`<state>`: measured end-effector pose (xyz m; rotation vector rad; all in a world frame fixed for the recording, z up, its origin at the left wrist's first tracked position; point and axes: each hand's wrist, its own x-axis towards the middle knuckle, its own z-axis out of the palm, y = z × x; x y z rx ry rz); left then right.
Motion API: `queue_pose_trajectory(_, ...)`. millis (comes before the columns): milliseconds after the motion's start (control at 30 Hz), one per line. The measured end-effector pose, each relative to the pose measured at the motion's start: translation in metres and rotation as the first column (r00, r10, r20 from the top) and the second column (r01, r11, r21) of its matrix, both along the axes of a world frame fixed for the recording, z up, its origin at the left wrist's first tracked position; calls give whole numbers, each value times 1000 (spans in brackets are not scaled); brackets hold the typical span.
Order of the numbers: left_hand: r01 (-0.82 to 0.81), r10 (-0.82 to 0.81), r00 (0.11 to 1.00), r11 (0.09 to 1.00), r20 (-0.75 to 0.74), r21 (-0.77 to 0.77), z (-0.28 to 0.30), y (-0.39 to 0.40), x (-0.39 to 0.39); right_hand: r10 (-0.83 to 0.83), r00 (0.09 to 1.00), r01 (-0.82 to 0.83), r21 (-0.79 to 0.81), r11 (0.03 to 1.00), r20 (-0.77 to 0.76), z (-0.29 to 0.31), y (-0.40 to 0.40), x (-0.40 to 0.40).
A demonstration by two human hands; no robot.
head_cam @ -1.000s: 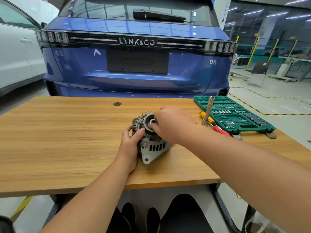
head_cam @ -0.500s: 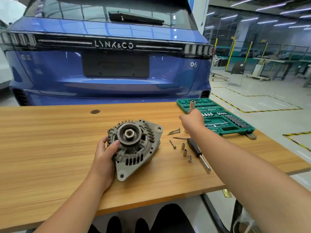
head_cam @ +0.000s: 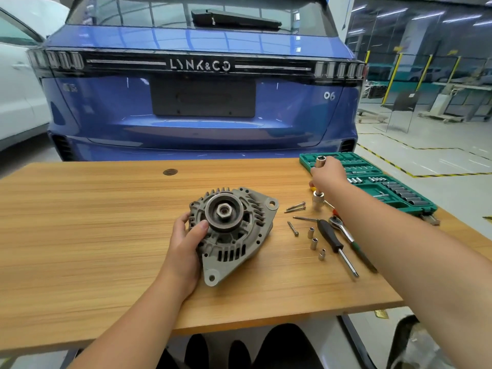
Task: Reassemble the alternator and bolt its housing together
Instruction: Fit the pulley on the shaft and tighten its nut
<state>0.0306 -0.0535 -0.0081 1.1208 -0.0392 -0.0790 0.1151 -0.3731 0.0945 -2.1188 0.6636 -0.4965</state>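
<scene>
The alternator [head_cam: 231, 233] lies pulley-up at mid-table [head_cam: 80, 235], the nut seated on its shaft. The left hand [head_cam: 186, 243] grips the housing's left edge, thumb against the pulley rim. The right hand [head_cam: 326, 175] is closed around a long socket tool [head_cam: 319, 162] held upright just beside the green socket case [head_cam: 372, 179]. Loose through-bolts [head_cam: 295, 207], small sockets [head_cam: 314, 242], a screwdriver [head_cam: 332, 241] and a ratchet [head_cam: 346, 233] lie to the alternator's right. Likely step: tightening the nut. Seat the socket squarely and fully before turning; keep the housing braced to prevent rotation.
</scene>
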Motion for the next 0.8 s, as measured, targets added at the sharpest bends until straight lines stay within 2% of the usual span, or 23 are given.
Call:
queue_pose_trajectory(133,2,-2,1000,1000,4,21,4,-1,-3,143,981,-127,-127,984,131,36,30,-33)
queue_pose_trajectory(233,-9,9,1000,1000,6,26,5,-3,-6,334,918,-278,-254,926,215,70,61,-73)
queue_pose_trajectory(300,-10,10,1000,1000,-3,26,7,-5,-8,489,848,-404,-347,846,206,88,85,-103)
queue_pose_trajectory(433,-5,6,1000,1000,-14,14,11,-5,-13,726,683,-592,-524,612,77,114,131,-156)
queue_pose_trajectory(500,-5,5,1000,1000,-17,13,13,-5,-15,776,631,-620,-587,520,20,120,148,-172)
queue_pose_trajectory(567,-8,8,1000,1000,-22,4,13,-5,-15,793,609,-636,-615,466,-28,124,158,-180)
queue_pose_trajectory(800,7,-7,1000,1000,-6,-10,8,-4,-12,813,575,-698,-572,431,-89,116,166,-182)
